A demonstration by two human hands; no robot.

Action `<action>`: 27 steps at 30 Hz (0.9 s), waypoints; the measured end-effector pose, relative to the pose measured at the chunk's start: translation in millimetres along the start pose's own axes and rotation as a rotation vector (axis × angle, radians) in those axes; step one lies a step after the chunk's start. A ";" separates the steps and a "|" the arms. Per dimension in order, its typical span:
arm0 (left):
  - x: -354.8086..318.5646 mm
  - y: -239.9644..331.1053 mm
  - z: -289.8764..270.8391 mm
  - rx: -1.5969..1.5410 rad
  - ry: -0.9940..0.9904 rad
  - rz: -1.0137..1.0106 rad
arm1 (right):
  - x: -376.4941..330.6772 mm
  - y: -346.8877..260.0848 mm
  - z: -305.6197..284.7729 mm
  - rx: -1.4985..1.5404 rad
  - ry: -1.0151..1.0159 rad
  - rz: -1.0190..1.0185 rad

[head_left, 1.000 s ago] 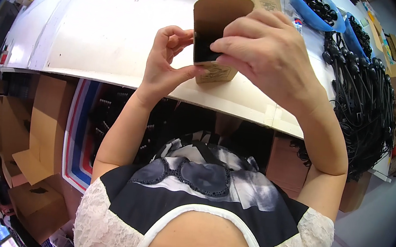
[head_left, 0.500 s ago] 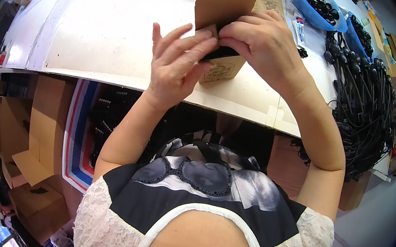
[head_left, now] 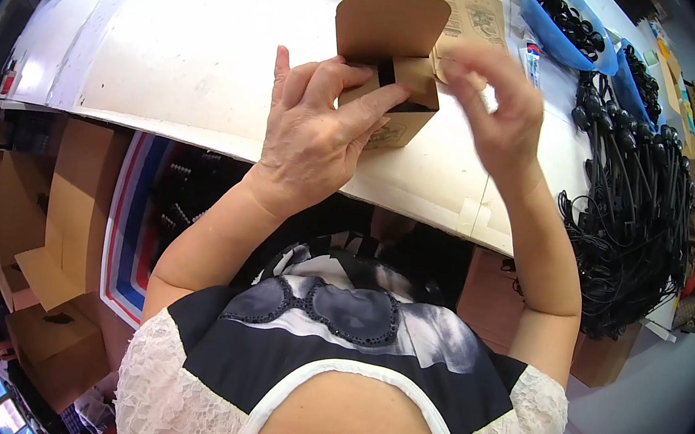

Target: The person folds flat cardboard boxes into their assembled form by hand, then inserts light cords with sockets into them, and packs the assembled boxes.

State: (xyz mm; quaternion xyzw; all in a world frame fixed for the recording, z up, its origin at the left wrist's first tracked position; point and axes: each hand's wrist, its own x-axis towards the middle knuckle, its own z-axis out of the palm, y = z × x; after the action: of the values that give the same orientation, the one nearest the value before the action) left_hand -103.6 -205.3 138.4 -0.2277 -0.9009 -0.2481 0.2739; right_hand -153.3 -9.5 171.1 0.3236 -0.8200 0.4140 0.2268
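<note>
A small brown cardboard box (head_left: 405,129) stands near the front edge of the table, its lid flap (head_left: 391,26) raised at the back. Its side flaps are folded partly inward, with a dark gap between them; the contents cannot be made out. My left hand (head_left: 319,124) grips the box from the left, fingertips pressing on the flaps and the thumb largely hidden. To the right of the box, apart from it, my right hand (head_left: 497,105) is in the air, blurred, its thumb and fingers parted with nothing visible in them.
Behind the box lies a flat printed cardboard piece (head_left: 473,21). Blue bins (head_left: 568,45) of black parts stand at the back right, beside a small tube (head_left: 531,62). A bundle of black cables (head_left: 631,206) hangs over the table's right end. Open cartons (head_left: 74,212) stand lower left.
My right hand has let go of the box flaps and moved away to the right. My left hand has shifted onto the flaps, which now lie folded further in.
</note>
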 end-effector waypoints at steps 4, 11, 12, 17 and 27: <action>0.0 -4.1 0.3 0.034 0.030 0.056 | 24.3 10.2 11.3 0.355 0.091 0.089; -5.5 -21.7 20.5 -0.666 0.315 -0.012 | 13.9 26.3 10.7 0.467 -0.052 -0.035; 0.1 -21.1 19.8 -0.855 0.400 -0.032 | 14.1 25.9 9.7 0.437 -0.046 -0.054; 3.8 -34.5 15.2 -0.956 -0.043 -0.230 | 15.3 23.8 4.0 0.464 -0.093 -0.006; 0.9 -36.8 17.2 -0.976 0.014 -0.213 | 11.1 -27.5 -5.4 -0.372 -0.084 -0.383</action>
State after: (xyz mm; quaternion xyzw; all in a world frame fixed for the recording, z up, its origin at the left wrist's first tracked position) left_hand -130.9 -223.6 114.6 -0.2343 -0.6962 -0.6689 0.1143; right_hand -140.6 -21.1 195.8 0.4426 -0.8146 0.1919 0.3221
